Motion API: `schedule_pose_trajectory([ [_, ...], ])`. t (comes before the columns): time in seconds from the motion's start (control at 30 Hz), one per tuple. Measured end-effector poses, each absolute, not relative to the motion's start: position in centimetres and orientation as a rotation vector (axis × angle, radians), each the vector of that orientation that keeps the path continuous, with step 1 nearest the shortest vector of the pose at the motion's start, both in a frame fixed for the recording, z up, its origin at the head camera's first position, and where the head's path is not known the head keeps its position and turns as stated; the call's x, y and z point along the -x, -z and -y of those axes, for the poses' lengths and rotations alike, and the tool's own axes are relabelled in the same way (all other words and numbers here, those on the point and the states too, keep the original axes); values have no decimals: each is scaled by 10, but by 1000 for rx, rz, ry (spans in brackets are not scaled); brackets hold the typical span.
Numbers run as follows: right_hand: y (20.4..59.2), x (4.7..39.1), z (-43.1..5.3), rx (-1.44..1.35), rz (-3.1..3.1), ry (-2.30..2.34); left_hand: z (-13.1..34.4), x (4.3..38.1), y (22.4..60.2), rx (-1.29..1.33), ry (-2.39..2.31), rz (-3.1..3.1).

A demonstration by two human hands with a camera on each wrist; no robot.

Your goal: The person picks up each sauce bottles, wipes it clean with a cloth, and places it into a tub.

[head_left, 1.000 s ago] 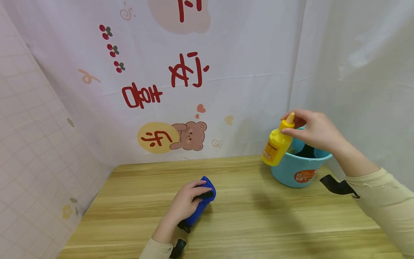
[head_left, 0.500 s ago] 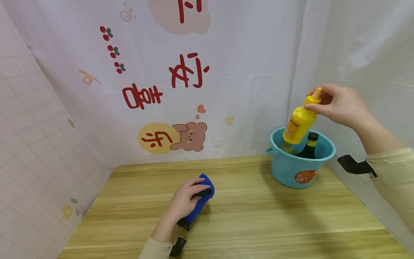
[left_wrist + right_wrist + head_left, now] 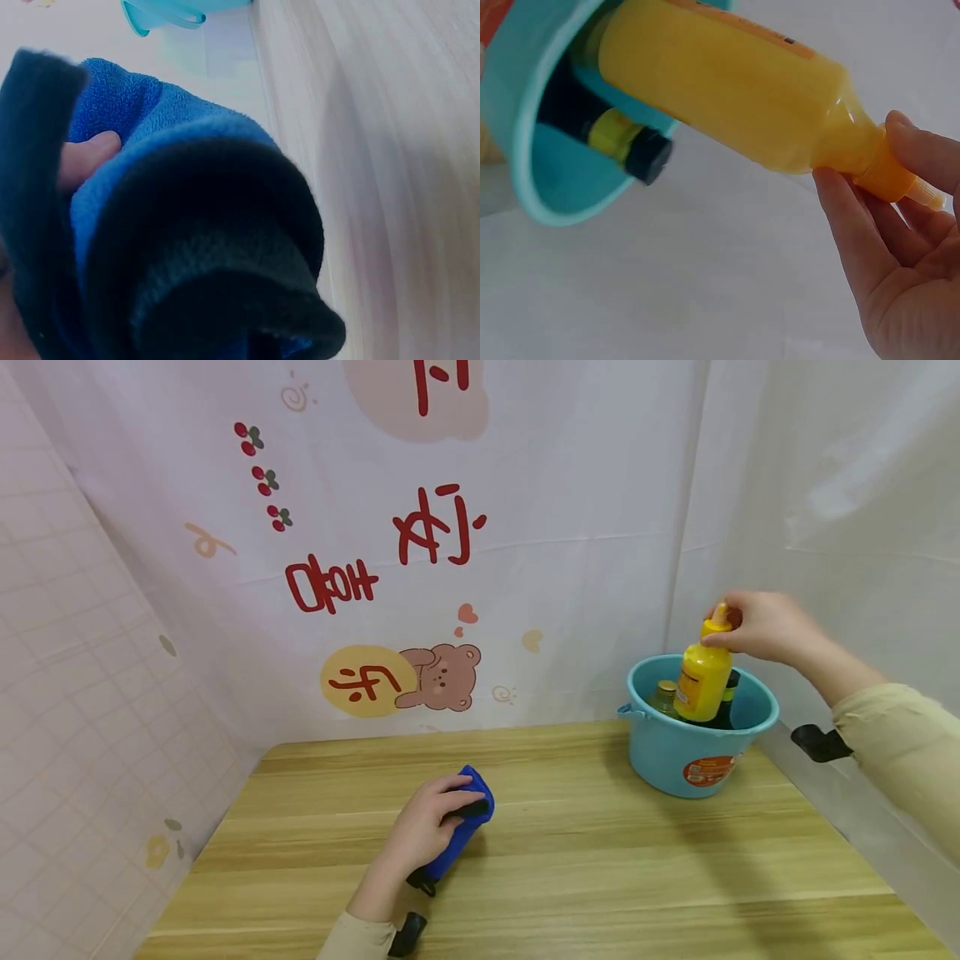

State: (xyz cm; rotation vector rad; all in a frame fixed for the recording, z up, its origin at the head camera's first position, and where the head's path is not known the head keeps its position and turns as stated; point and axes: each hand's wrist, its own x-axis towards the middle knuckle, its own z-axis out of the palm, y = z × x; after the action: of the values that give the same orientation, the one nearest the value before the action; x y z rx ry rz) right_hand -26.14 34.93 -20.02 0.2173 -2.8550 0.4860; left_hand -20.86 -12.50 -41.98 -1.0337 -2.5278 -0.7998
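My right hand [image 3: 768,625] pinches a yellow squeeze bottle [image 3: 703,683] by its cap, below the pointed nozzle. The bottle hangs with its lower part inside the light blue bucket [image 3: 678,760]. In the right wrist view, thumb and fingers close around the neck of the bottle [image 3: 727,82]. Beside it in the bucket are a dark bottle [image 3: 604,131] with a black cap and yellow band, and a gold-capped glass bottle [image 3: 664,696]. My left hand [image 3: 427,827] grips a rolled blue towel [image 3: 453,852] with black trim, low over the table. In the left wrist view the towel's [image 3: 135,105] fabric looks fuzzy.
The wooden table [image 3: 585,860] meets a white printed curtain [image 3: 585,485] at the back. A second, grid-patterned curtain [image 3: 67,635] hangs along the left. The bucket's handle joint [image 3: 628,711] sticks out at its left rim.
My right hand has carried the yellow bottle rightward from the bucket's left side to over its opening, then lowered it partway in. The left hand and towel have barely shifted.
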Motion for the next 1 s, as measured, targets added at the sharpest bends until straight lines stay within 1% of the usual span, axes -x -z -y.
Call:
schedule_pose_trajectory([
  [0.3,222,276,-355,-257,2932,-441,126,210,423,1056,773,2536],
  [0.67,255,279,-349,-397,3055,-309,125,207,426,1056,777,2570],
  [1.0,266,280,-347,-505,3118,-171,126,207,429,1061,775,2580],
])
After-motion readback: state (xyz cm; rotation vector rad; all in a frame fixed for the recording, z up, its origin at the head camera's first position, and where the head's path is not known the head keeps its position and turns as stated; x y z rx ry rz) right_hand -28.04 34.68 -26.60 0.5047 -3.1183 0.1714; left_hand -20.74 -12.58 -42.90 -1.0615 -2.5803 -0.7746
